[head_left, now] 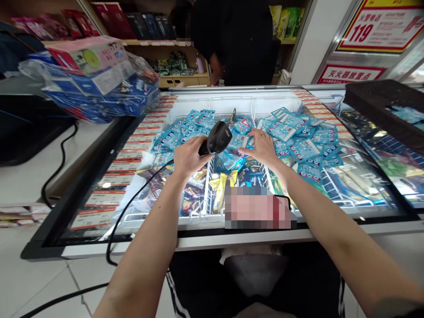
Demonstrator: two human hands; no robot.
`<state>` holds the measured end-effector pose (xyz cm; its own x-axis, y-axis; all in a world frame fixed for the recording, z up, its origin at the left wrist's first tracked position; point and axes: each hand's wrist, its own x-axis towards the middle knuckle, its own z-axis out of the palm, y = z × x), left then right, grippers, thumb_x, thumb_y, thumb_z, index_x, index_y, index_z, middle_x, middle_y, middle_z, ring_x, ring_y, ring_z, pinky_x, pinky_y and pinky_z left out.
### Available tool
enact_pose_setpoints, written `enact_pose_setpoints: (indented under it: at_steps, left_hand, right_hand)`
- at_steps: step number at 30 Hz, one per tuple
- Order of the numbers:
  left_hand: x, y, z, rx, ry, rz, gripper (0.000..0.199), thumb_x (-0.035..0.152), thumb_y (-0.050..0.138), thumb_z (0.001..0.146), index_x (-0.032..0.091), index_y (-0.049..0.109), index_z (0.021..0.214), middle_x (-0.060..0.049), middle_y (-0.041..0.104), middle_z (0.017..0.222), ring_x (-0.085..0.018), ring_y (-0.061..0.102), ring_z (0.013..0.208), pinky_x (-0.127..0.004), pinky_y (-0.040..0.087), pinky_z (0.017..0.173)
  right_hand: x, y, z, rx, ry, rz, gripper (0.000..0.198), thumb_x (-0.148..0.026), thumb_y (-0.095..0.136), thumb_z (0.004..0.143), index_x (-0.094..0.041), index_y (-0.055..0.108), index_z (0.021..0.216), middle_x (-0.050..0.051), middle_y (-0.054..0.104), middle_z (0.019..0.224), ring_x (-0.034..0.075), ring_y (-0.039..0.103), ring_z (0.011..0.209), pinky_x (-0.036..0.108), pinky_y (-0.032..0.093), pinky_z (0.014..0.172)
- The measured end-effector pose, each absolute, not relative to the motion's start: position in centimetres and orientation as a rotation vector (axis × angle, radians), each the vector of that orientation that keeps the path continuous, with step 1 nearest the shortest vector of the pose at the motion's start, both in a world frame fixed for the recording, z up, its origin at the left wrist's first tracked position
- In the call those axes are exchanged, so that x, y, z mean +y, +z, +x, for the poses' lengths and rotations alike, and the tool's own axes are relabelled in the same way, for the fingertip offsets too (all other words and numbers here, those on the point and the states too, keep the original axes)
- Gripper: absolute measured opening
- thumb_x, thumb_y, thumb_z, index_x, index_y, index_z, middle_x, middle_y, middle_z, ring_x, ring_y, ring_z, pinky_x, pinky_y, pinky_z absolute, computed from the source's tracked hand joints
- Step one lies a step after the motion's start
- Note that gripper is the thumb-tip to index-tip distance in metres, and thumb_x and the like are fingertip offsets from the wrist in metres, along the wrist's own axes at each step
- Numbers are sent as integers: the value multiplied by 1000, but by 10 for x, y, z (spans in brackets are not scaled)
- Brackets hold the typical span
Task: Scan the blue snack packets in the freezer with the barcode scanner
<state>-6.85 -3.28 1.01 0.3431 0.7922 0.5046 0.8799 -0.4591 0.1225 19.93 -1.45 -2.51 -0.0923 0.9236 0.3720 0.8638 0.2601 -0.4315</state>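
Note:
My left hand [189,158] is wrapped around the handle of a black corded barcode scanner [219,138], held above the glass-topped freezer [205,240]. Its head points toward the middle, over a blue-and-white packet [237,142]. At the right edge of that packet is my right hand [263,149], thumb and fingers spread apart; whether the fingertips touch the packet I cannot tell. Many similar blue packets lie in a left pile [177,134] and a right pile [304,141] on the glass. Under the glass, yellow and dark ice cream wrappers [218,192] show in white wire baskets.
A phone-like item [256,210], blurred, lies at the freezer's front edge. Plastic-wrapped boxes [96,79] stand at the left. A dark basket [387,106] holds more blue packets at the right. The scanner's cable [132,198] trails down left. Behind the freezer stands a person in black [238,44].

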Motion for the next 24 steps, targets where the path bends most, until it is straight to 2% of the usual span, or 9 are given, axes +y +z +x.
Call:
enact_pose_setpoints:
  at_steps: [5, 9, 12, 18, 24]
  left_hand:
    - [-32, 8, -69, -1469, -788, -2456, 45, 46, 58, 75, 23, 59, 113, -4, 68, 101, -23, 63, 93, -28, 42, 67]
    - [-32, 6, -69, -1424, -786, -2500, 46, 46, 59, 75, 23, 59, 114, -4, 68, 101, -22, 63, 92, -27, 42, 67]
    - [-32, 6, -68, -1398, -791, -2521, 45, 47, 58, 76, 22, 60, 114, -4, 69, 102, -22, 63, 92, -27, 41, 66]
    - [-35, 6, -67, -1356, -753, -2540, 45, 48, 58, 76, 22, 61, 113, -4, 69, 99, -22, 64, 89, -27, 41, 64]
    - [-38, 7, -63, -1346, -759, -2552, 45, 47, 58, 76, 22, 61, 113, -5, 69, 97, -22, 64, 87, -27, 42, 64]
  right_hand:
    - [-14, -28, 200, -1902, 87, -1498, 66, -60, 67, 69, -24, 44, 120, 10, 51, 127, 31, 35, 129, 49, 33, 99]
    - [-13, -29, 200, -1797, -2, -1506, 62, -57, 62, 76, -22, 39, 122, 10, 58, 112, 29, 49, 112, 48, 37, 94]
    - [-13, -27, 202, -1671, -75, -1596, 56, -51, 60, 79, -21, 38, 122, 7, 61, 96, 29, 52, 103, 48, 38, 89]
    - [-12, -26, 205, -1684, -112, -1541, 42, -28, 52, 84, -22, 38, 123, 4, 62, 90, 26, 54, 102, 47, 36, 94]
    - [-9, -29, 206, -1666, -13, -1467, 42, -26, 55, 81, -22, 39, 120, 0, 62, 76, 24, 59, 96, 46, 36, 96]
